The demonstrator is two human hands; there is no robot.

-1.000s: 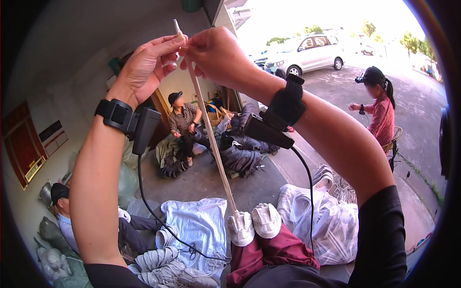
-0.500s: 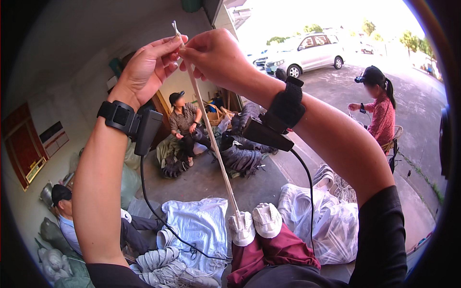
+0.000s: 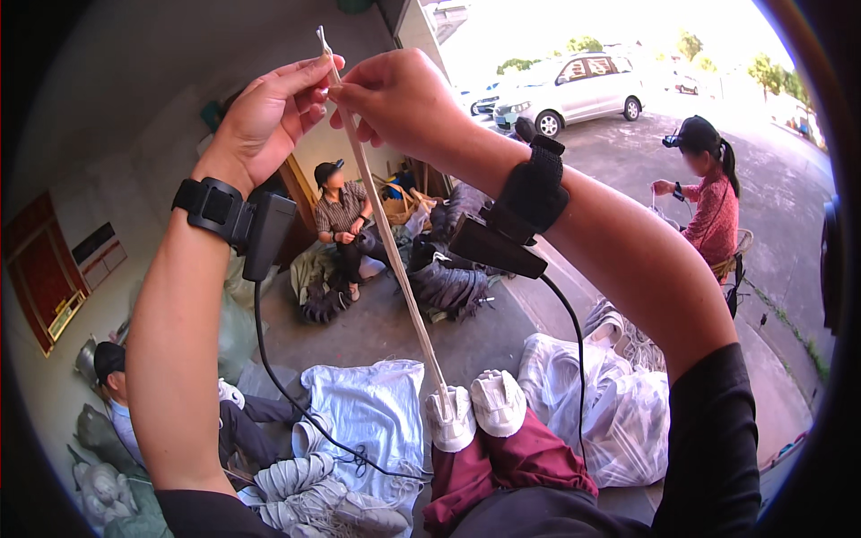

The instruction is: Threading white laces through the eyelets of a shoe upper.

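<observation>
Long off-white shoelaces [image 3: 388, 238] stretch taut from a white shoe [image 3: 451, 432] up to my raised hands. Near their upper tips, my left hand [image 3: 269, 112] pinches them between thumb and fingers, with the loose ends sticking up above. My right hand [image 3: 395, 94] grips the laces just below, its fingers curled and partly hidden from view. Beside the laced shoe sits a second white shoe [image 3: 500, 403], touched by neither hand. Both shoes are at the far ends of my maroon trouser legs [image 3: 538, 457].
Grey shoes [image 3: 296, 480] are piled at lower left beside a pale cloth [image 3: 377, 403]. Clear plastic bags [image 3: 619, 430] lie at right. Dark shoes [image 3: 448, 287] are heaped ahead. Three people sit around: left [image 3: 117, 386], back [image 3: 341, 211] and right [image 3: 713, 211]. Cables hang from my wrist devices.
Both my hands have shifted slightly up and left, still gripping the laces. The person at the back has brought their hands together near a dark item.
</observation>
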